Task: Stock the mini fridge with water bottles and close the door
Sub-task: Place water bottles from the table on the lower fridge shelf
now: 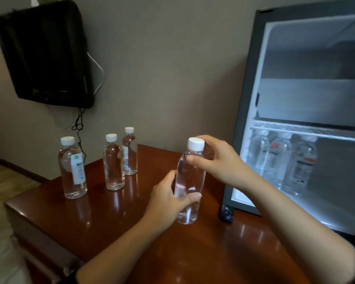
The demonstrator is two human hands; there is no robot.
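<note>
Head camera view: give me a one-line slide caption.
Left hand and right hand hold a clear white-capped plastic water bottle beside the open black mini fridge.

No wording can be read. Lower left of frame: front bottle (69, 181) carries a white label (78, 169) with a green emblem and a barcode, print too small to make out. Right of frame: fridge bottles (279, 160) show red-and-white labels, blurred, unreadable.

A hotel-like room; wall-mounted television (45, 56); mini fridge (307, 111) on wooden cabinet (115, 218).
</note>
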